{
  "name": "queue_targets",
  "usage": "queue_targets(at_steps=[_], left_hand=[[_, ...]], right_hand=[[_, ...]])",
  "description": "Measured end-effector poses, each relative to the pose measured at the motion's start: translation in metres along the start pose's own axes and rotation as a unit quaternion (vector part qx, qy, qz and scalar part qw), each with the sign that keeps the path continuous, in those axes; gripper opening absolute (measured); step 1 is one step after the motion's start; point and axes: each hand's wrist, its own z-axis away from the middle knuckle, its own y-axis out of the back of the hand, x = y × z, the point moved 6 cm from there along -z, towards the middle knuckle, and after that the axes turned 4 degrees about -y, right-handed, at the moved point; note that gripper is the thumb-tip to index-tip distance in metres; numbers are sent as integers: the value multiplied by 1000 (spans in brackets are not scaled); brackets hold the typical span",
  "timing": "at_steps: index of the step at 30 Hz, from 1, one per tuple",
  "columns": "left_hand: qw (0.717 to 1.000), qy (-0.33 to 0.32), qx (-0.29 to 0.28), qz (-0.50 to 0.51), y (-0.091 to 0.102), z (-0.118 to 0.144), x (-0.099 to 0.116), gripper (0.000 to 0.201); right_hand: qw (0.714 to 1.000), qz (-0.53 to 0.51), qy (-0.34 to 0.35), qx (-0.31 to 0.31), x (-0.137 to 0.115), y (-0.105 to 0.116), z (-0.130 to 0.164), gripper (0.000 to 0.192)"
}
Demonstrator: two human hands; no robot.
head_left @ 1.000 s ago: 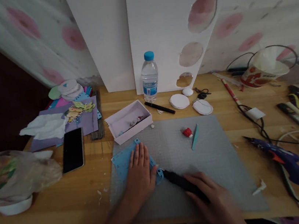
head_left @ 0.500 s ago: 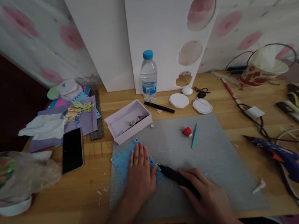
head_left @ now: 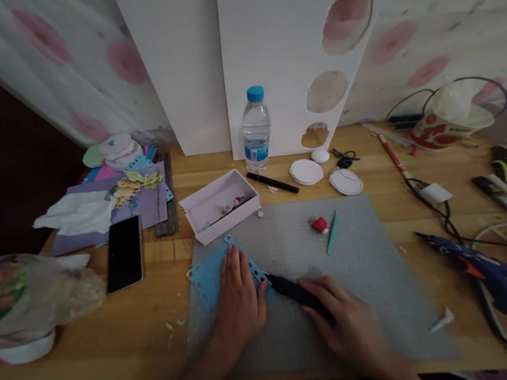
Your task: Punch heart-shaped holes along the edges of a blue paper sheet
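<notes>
A light-blue sheet (head_left: pixel 208 270) with a row of dark-blue spots and a raised-looking strip along its right edge lies on the grey cutting mat (head_left: pixel 311 333). My left hand (head_left: pixel 238 299) rests flat on this sheet, fingers stretched forward and thumb out to the side. In my right hand (head_left: pixel 350 321) is a black-handled knife (head_left: pixel 299 293), its thin, pale tip touching or close to the sheet's right edge beside my left thumb. Just beyond the sheet stands a pale pink open box (head_left: pixel 229 218) with small bits inside.
Further up the mat are a small red piece (head_left: pixel 319 225) and a teal stick tool (head_left: pixel 333 233). A water bottle (head_left: pixel 256 130), black pen (head_left: pixel 272 182) and white discs (head_left: pixel 306 172) stand behind. A phone (head_left: pixel 124 254) lies left; a blue glue gun (head_left: pixel 475 272) with cables lies right.
My left fingers have shifted slightly, and more of the strip at the sheet's right edge shows. The knife tip stays near that edge. The whole view has shifted a little.
</notes>
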Motion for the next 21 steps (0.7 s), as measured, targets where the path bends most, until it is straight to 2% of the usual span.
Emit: queue_targets(at_steps=[9,14,17,21], left_hand=[[1000,-14,5,10,1,1,0,62],[995,-66,-37,60,11,8,4,55],[989,-91,-77,89,15,11,3,51],[986,-117,-87,82,11,13,-2,53]], right_hand=[[1000,-19,12,-3,-7,2,-14,32],[999,-40,27,-1,2,8,7,33],[999,-33,23,26,12,11,24,33],[999,-29,9,35,13,6,29,33]])
